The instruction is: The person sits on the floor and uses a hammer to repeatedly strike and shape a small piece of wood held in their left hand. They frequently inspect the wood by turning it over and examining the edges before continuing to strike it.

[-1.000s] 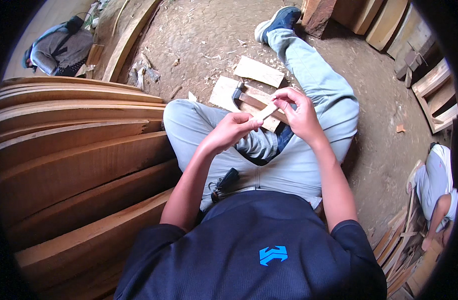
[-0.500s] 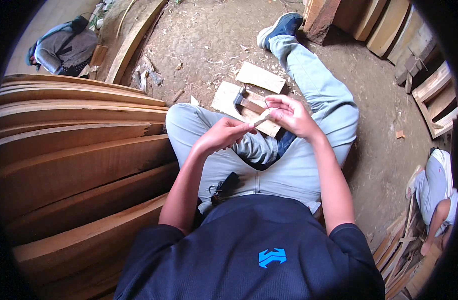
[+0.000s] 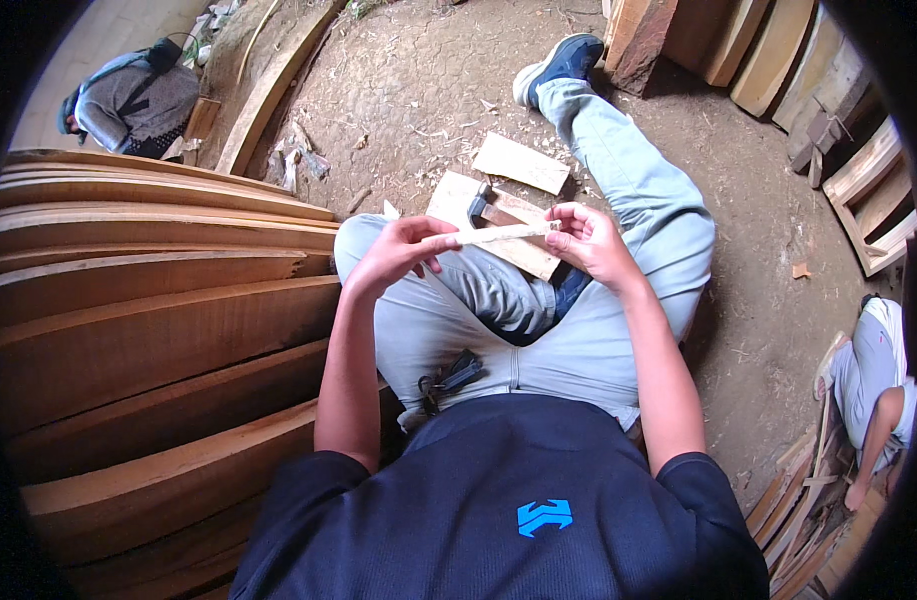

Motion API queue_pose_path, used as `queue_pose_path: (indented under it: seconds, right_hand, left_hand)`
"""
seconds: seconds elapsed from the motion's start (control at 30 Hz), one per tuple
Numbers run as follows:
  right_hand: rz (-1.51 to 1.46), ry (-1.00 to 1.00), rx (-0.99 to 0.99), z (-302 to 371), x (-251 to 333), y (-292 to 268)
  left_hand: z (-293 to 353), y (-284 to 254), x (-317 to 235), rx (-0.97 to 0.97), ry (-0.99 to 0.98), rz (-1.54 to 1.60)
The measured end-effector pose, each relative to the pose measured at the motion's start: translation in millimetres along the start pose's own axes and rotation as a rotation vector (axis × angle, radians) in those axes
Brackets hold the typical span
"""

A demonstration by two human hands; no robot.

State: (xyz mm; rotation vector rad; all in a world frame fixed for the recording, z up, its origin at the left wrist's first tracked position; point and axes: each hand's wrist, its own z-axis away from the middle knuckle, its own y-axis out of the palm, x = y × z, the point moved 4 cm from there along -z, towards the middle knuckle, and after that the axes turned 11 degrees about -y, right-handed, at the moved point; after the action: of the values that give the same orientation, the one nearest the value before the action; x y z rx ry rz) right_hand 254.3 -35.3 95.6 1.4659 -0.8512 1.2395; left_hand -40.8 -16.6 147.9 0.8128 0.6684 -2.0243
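Between my two hands I hold a thin, pale strip of wood (image 3: 504,233) level above my crossed legs. My left hand (image 3: 399,255) pinches one end between thumb and fingers. At the other end, my right hand (image 3: 591,245) grips the strip with curled fingers. Beneath it on the ground lies a flat wooden board (image 3: 451,198), partly hidden by the strip and my leg. A hammer (image 3: 479,203) with a dark metal head rests on that board, its wooden handle pointing toward my right hand. Just beyond lies a second pale wood block (image 3: 522,163).
Long stacked planks (image 3: 159,300) rise close along my left side. More thick timbers (image 3: 774,60) lean at the far right. One person (image 3: 139,100) bends at the far left; another person (image 3: 874,390) is at the right by a pile of wood strips (image 3: 804,500). Shavings litter the dirt floor (image 3: 409,90).
My left hand has moved left and up, and the strip has turned from slanted to nearly level, with more of its length showing. My right hand has shifted only slightly.
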Motion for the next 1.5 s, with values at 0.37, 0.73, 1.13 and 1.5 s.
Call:
queue_pose_path:
  seconds: [0.37,0.73,1.13,1.5]
  right_hand:
    - [-0.042,-0.133,-0.079,-3.6,2.8,25.4]
    - [0.065,-0.149,-0.009,-0.6,-19.2,43.3]
    - [0.060,-0.090,-0.005,14.2,-40.3,29.6]
    - [0.091,-0.221,-0.199,-13.9,30.0,-22.2]
  left_hand:
    - [-25.5,33.9,24.1,-0.280,0.224,0.783]
    - [-33.9,85.1,19.2,-0.189,0.064,0.665]
    - [-36.4,39.8,42.6,-0.395,-0.032,0.789]
    - [-32.1,-18.2,57.6,-0.562,0.216,0.885]
